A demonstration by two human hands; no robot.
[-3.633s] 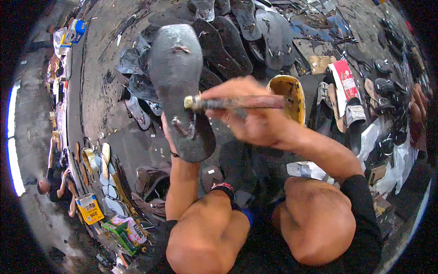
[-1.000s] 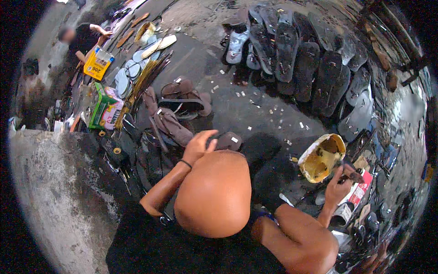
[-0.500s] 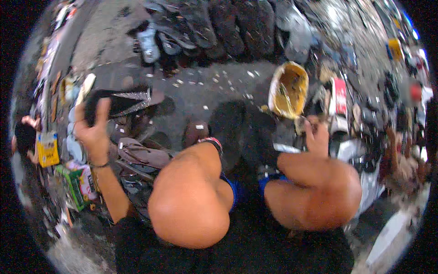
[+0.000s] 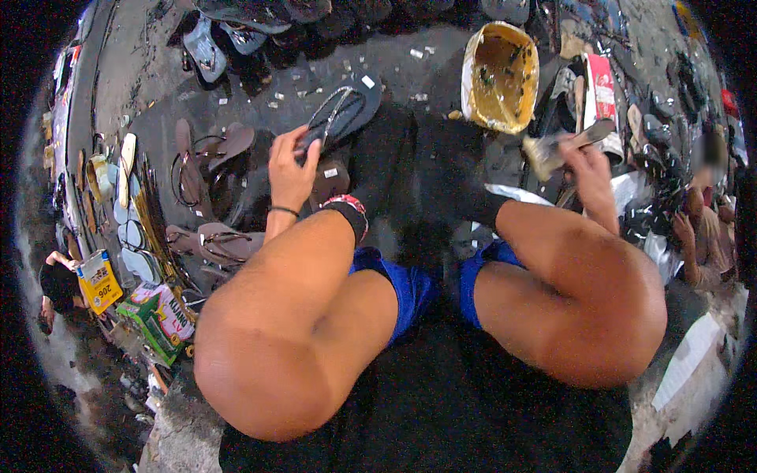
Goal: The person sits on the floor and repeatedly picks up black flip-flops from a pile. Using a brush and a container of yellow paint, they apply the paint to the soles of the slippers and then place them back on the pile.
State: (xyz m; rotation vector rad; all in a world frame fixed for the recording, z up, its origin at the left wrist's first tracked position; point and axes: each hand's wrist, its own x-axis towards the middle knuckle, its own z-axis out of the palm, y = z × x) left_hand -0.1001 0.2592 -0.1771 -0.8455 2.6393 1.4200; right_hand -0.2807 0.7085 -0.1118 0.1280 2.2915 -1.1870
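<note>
Several sandals, dark scrap-dotted surface, stained grey floor

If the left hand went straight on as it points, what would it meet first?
Past the black sandal it holds, the left hand would probably meet the row of dark sandals, though depth is unclear.

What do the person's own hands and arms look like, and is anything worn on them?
Both the left hand and the right hand are bare, without gloves. A thin, dark wristband circles the left wrist; none shows on the right. No sleeve shows on the visible parts of the forearms; the raised legs hide the rest.
</note>
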